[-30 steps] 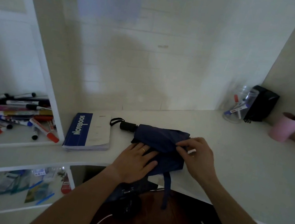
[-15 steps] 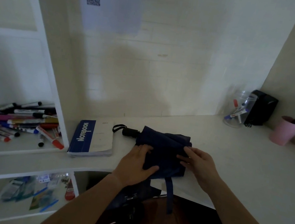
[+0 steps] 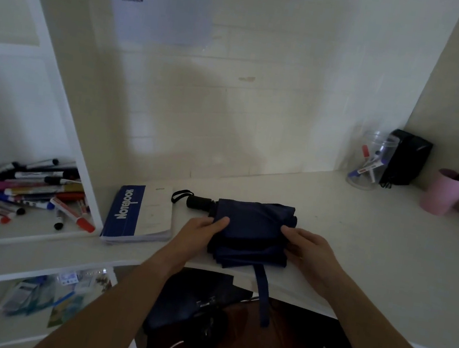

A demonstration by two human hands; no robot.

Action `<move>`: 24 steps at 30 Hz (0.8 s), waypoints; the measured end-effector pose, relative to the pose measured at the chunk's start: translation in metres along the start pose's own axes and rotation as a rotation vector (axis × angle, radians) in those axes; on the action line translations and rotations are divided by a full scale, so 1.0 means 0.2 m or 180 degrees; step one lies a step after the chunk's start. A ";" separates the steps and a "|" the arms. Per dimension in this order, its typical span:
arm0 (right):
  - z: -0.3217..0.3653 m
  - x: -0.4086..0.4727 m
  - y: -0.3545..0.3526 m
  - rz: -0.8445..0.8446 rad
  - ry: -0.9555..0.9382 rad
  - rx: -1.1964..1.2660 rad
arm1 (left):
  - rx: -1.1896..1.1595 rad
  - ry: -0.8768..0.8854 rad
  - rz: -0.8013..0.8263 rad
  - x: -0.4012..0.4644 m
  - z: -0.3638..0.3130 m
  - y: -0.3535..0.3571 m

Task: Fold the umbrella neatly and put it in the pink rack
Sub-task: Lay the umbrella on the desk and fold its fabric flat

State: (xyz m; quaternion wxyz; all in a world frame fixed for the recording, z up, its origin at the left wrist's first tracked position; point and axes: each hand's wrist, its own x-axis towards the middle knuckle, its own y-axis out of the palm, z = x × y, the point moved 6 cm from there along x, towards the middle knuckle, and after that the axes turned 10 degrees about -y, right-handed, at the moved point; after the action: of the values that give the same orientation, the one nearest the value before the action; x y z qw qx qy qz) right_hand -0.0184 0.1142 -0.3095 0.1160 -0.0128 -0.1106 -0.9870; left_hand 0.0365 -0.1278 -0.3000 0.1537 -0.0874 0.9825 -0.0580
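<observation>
From the head camera, the navy umbrella [image 3: 252, 233] lies collapsed on the white desk [image 3: 361, 236], just right of the blue notebook [image 3: 140, 214], which I'll use as the marker. The umbrella's black handle [image 3: 199, 202] points toward the notebook and its wrist loop nearly touches the cover. A closure strap [image 3: 261, 293] hangs off the desk's front edge.

The canopy looks like thin, slack fabric, light and probably a bit slippery, bunched in loose folds over stiff ribs. I'd judge it wants holding at both ends of the bundle so the pleats don't spring apart, with the strap wrapped round after.

The left hand [image 3: 199, 236] is at the end nearer the notebook, thumb laid over the top of the cloth and the fingers tucked beneath, pinching the fold. The right hand [image 3: 307, 251] is at the far end, fingers curled onto the fabric edge and gripping it. Both are closed on cloth, not spread.

A pink cup [image 3: 442, 193] holding pens stands well to the right of the notebook, near the corner; whether that is the rack, I cannot tell.
</observation>
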 end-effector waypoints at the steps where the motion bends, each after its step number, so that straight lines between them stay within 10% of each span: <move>1: 0.01 0.00 0.00 0.0019 0.0018 0.0006 | -0.0004 0.0016 -0.0047 0.01 0.00 0.00; 24: 0.06 -0.05 0.00 -0.0045 0.0167 -0.0235 | -0.0055 -0.0121 -0.0187 0.03 0.07 -0.01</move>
State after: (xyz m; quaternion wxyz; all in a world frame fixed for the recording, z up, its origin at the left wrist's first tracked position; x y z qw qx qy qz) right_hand -0.0087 0.1201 -0.2986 0.1114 0.0097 -0.0711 -0.9912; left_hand 0.0351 -0.1313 -0.3144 0.1698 -0.1186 0.9769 -0.0523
